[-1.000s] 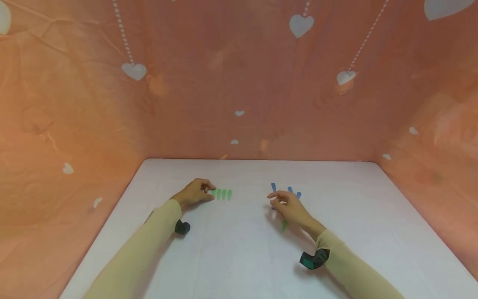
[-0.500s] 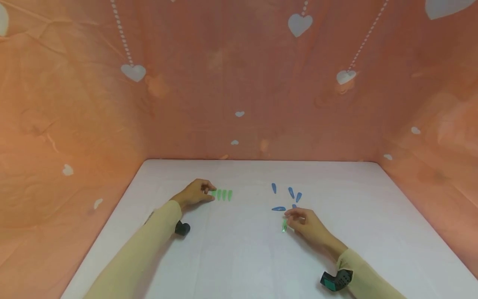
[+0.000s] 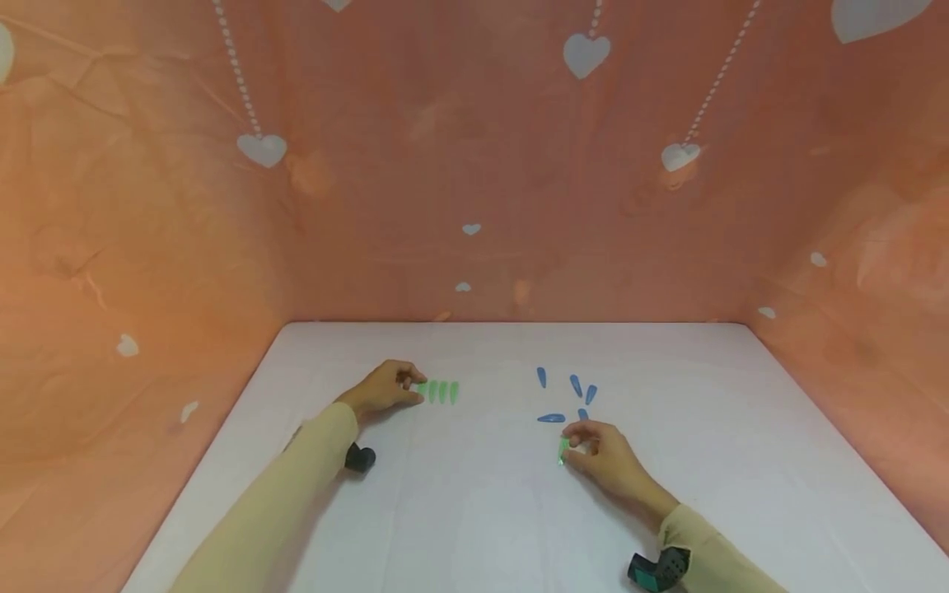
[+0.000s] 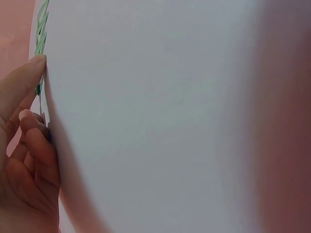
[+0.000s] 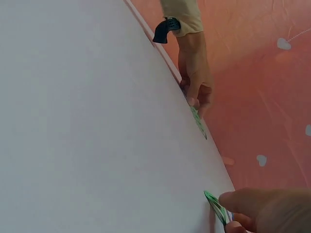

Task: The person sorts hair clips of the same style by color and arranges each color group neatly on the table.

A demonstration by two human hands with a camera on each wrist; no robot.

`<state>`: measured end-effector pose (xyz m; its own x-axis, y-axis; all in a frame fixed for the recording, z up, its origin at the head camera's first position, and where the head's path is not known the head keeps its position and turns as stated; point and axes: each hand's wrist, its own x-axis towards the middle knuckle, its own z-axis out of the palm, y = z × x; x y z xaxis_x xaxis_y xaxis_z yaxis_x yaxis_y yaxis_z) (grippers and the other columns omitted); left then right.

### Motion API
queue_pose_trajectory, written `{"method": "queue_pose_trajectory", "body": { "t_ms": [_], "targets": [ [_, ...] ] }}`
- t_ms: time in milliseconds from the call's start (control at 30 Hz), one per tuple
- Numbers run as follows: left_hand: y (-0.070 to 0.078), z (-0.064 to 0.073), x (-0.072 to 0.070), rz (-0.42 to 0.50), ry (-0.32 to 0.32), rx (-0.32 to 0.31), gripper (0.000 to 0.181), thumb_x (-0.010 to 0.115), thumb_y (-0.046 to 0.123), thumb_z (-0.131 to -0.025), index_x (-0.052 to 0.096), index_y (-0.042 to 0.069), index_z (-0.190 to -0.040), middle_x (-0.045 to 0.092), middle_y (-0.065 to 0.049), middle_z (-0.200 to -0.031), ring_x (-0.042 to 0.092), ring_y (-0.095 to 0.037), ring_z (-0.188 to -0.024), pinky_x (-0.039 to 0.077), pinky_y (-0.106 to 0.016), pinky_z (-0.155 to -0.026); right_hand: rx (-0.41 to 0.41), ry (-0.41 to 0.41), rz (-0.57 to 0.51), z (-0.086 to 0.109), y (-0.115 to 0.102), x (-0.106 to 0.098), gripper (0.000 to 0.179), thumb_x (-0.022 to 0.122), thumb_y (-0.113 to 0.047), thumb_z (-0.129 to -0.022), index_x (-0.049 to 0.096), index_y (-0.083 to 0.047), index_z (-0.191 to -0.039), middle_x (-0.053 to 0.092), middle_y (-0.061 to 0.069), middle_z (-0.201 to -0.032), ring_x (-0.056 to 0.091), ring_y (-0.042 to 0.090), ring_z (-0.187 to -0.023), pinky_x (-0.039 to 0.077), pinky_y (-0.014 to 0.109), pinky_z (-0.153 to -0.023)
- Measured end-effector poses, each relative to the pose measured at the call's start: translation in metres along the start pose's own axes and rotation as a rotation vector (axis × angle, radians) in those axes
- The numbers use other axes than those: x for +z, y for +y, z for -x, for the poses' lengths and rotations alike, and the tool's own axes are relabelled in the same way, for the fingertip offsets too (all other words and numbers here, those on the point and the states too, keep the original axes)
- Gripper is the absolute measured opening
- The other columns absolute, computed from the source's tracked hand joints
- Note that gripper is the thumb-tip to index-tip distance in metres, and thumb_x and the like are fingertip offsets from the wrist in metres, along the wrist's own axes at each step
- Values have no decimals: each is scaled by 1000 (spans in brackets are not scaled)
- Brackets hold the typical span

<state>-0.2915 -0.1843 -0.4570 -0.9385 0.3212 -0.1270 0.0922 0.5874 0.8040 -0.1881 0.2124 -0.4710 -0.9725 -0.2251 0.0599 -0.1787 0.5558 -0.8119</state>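
Currently, right hand (image 3: pixel 604 457) pinches green teardrop clip (image 3: pixel 563 450) off its left side, long axis near-to-far. Row of green clips (image 3: pixel 443 392) lies left and farther, left hand (image 3: pixel 381 387) nearer it, seemingly pinching leftmost clip (image 3: pixel 423 389).

On the white table (image 3: pixel 474 519) we saw four slim green pieces (image 3: pixel 443 392) set side by side in a short row and, well apart to their right, five blue pieces (image 3: pixel 551 418) lying loosely scattered at differing angles.
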Motion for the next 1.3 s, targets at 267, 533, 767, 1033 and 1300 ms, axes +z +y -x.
{"method": "queue_pose_trajectory", "body": {
  "t_ms": [267,533,767,1033,1300],
  "targets": [
    [-3,0,1,4,5,26,28,78,9,-86,71,2,-113,48,3,-79,48,-18,-93,35,-36,-92,17,8,44,0,-2,3,26,78,-4,-82,70,-3,-106,63,3,-92,40,7,-59,34,21,-55],
    [-1,2,2,-22,15,33,28,78,10,-87,71,1,-113,48,3,-80,48,-17,-92,34,-34,-90,-5,-10,83,1,-6,2,27,78,-4,-81,71,-2,-108,62,3,-90,41,7,-60,35,21,-57],
    [3,4,1,-3,9,37,31,77,8,-87,69,-3,-115,47,1,-81,45,-16,-86,34,-33,-86,-84,-117,83,-1,-9,-6,28,74,-2,-84,69,3,-111,62,6,-92,43,5,-64,37,21,-59],
    [2,4,0,-34,18,8,31,78,11,-87,69,0,-116,48,3,-81,47,-18,-93,32,-37,-93,-130,-173,106,-4,-10,-9,27,67,3,-84,69,4,-111,65,5,-89,48,5,-73,43,21,-65],
    [3,4,1,-24,17,-3,32,77,11,-87,69,1,-116,48,2,-82,46,-18,-91,32,-36,-89,-133,-144,145,-2,-10,-7,27,65,1,-85,70,0,-111,71,12,-105,50,7,-77,44,21,-69]
  ]
}}
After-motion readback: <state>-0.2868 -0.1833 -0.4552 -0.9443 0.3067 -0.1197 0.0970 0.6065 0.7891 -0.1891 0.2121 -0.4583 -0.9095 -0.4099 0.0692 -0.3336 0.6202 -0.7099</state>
